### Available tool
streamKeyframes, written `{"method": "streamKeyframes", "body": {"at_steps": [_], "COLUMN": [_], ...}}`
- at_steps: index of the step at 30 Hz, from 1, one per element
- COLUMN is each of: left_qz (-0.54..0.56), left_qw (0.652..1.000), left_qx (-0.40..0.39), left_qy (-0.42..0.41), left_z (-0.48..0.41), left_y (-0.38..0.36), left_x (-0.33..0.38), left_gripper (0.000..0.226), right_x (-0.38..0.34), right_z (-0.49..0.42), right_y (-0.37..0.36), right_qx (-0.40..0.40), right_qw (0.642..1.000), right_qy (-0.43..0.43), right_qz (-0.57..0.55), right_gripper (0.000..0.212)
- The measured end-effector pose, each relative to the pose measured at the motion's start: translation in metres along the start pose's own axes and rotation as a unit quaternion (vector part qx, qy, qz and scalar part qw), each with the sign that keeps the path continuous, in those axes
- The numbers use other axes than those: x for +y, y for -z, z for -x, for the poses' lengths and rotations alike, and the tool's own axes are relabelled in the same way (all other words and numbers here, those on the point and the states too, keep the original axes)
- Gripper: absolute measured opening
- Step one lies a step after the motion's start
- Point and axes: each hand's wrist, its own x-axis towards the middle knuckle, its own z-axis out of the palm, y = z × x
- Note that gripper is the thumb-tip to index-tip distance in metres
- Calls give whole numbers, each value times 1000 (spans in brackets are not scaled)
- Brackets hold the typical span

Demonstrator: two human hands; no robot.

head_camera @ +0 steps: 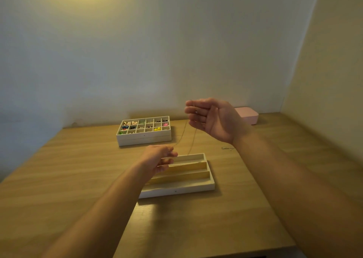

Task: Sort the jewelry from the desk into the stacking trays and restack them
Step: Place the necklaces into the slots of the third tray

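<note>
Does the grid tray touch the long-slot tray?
Apart. The head view shows bare desk between grid tray and long-slot tray.

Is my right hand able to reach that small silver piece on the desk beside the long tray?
Probably not yet: the path to the silver piece looks clear, but the right hand carries the necklace.

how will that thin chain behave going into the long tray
Likely very floppy: the chain hangs in slack strands between the right hand and left hand. Probably light, being so thin. It may bunch or tangle in the long tray.
</note>
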Motion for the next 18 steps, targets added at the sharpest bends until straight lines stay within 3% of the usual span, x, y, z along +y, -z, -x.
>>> {"method": "streamKeyframes", "body": {"at_steps": [4, 7, 11, 14, 18], "left_qz": [-80, 9, 154, 161, 131], "left_qw": [991, 982, 974, 975, 978], "left_qx": [90, 134, 51, -23, -42], "left_qy": [-60, -132, -160, -150, -154], "left_z": [6, 16, 33, 36, 39], "left_y": [-1, -6, -17, -24, -36], "left_x": [8, 29, 62, 76, 88], "left_gripper": [21, 20, 32, 41, 38], "right_x": [-3, -3, -1, 1, 1], "right_z": [-9, -12, -13, -15, -16], "right_y": [-20, -27, -31, -32, -25], "right_qx": [-10, -12, 7, 34, 55], "right_qw": [1000, 999, 997, 994, 989], "right_qy": [-24, -32, -29, -9, 8], "right_qz": [-18, -4, 68, 101, 139], "right_gripper": [43, 51, 60, 62, 62]}}
